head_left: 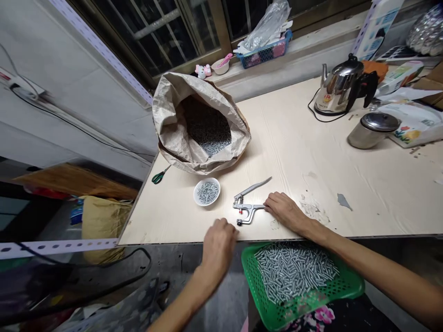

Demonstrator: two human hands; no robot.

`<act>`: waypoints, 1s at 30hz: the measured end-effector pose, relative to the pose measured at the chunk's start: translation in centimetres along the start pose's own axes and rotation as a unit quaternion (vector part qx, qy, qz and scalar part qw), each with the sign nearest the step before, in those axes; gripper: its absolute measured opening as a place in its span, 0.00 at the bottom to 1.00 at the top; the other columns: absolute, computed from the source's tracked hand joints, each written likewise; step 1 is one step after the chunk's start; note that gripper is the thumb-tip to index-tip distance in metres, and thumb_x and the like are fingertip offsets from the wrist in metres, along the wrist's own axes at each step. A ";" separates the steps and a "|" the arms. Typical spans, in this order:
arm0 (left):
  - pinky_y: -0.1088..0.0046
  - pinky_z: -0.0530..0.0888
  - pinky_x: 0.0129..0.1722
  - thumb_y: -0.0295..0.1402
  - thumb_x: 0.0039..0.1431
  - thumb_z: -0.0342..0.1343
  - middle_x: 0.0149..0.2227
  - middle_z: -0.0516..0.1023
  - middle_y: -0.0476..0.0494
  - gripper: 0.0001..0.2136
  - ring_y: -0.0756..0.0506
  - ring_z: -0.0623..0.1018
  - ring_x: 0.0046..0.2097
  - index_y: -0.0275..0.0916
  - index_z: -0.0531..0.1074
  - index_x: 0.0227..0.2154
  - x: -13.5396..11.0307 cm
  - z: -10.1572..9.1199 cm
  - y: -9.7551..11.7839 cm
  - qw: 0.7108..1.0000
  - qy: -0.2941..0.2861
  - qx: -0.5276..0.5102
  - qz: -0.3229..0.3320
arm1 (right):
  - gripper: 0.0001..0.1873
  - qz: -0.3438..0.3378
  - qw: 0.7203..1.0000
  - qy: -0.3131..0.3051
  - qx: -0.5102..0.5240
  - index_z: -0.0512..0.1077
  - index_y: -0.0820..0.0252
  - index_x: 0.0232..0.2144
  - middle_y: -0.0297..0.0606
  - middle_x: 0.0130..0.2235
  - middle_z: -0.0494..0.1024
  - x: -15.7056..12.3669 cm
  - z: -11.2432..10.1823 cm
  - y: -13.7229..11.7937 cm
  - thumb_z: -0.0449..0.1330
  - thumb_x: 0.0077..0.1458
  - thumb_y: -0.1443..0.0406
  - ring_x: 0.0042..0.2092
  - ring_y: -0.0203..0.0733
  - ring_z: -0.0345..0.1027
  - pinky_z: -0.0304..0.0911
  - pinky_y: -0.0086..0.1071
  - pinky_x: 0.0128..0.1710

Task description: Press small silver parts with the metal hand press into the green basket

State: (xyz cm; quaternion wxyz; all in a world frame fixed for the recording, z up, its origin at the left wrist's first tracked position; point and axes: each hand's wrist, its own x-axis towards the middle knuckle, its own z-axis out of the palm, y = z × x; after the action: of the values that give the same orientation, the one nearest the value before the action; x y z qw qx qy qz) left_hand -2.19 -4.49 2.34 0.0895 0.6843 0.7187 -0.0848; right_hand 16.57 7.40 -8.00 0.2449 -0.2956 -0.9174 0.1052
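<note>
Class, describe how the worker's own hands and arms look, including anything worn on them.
The left hand and right hand are ungloved, and both forearms are bare as far as they show, with no sleeves in view. No watch, bracelet or ring can be made out. No markings or cables are visible on them.

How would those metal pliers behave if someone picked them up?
The pliers look metallic, so they should feel stiff and probably heavy for their size. The spring suggests the handles may push back when squeezed. Their angular shape seems unlikely to roll.
</note>
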 end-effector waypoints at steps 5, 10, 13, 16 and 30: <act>0.71 0.69 0.36 0.33 0.61 0.51 0.35 0.75 0.44 0.08 0.45 0.73 0.38 0.40 0.75 0.37 -0.3 -0.4 -0.7 0.990 0.097 -0.086 0.053 | 0.09 0.011 1.000 0.008 0.013 0.68 0.60 0.31 0.38 0.32 0.70 -0.2 0.1 0.1 0.50 0.62 0.67 0.34 0.41 0.60 0.53 0.34 0.34; 0.71 0.69 0.39 0.32 0.62 0.49 0.39 0.76 0.42 0.11 0.43 0.72 0.44 0.39 0.76 0.39 6.5 -0.6 -7.2 0.981 0.149 -0.025 -0.120 | 0.09 0.009 1.000 0.022 0.000 0.68 0.60 0.31 0.38 0.31 0.70 -0.3 0.7 0.0 0.50 0.62 0.67 0.34 0.41 0.61 0.53 0.35 0.34; 0.72 0.68 0.38 0.33 0.61 0.48 0.41 0.76 0.42 0.11 0.44 0.72 0.45 0.41 0.76 0.37 9.5 -0.2 -8.9 0.988 0.106 -0.004 -0.115 | 0.09 0.015 1.000 0.022 0.001 0.68 0.60 0.31 0.38 0.31 0.70 -0.2 0.6 0.0 0.50 0.62 0.66 0.34 0.41 0.61 0.54 0.35 0.35; 0.72 0.67 0.37 0.33 0.60 0.47 0.39 0.77 0.40 0.13 0.43 0.73 0.42 0.39 0.77 0.33 10.5 0.0 -8.9 0.992 0.082 0.006 -0.097 | 0.09 0.025 1.000 0.001 -0.001 0.68 0.60 0.32 0.39 0.33 0.71 -0.1 0.0 -0.1 0.50 0.62 0.65 0.36 0.42 0.60 0.53 0.35 0.36; 0.71 0.66 0.32 0.38 0.52 0.52 0.28 0.77 0.41 0.11 0.42 0.74 0.32 0.38 0.76 0.27 14.2 0.3 -7.4 0.990 0.039 -0.051 -0.128 | 0.10 0.053 0.991 -0.103 -0.064 0.67 0.59 0.34 0.39 0.36 0.69 0.7 -0.2 0.2 0.48 0.64 0.63 0.39 0.42 0.58 0.50 0.36 0.38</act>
State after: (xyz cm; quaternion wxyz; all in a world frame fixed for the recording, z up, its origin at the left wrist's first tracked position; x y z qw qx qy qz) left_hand -10.30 8.79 -1.42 0.0843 0.5839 0.8068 -0.0316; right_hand 16.26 8.00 -7.64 0.1237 -0.3465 -0.9256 0.0886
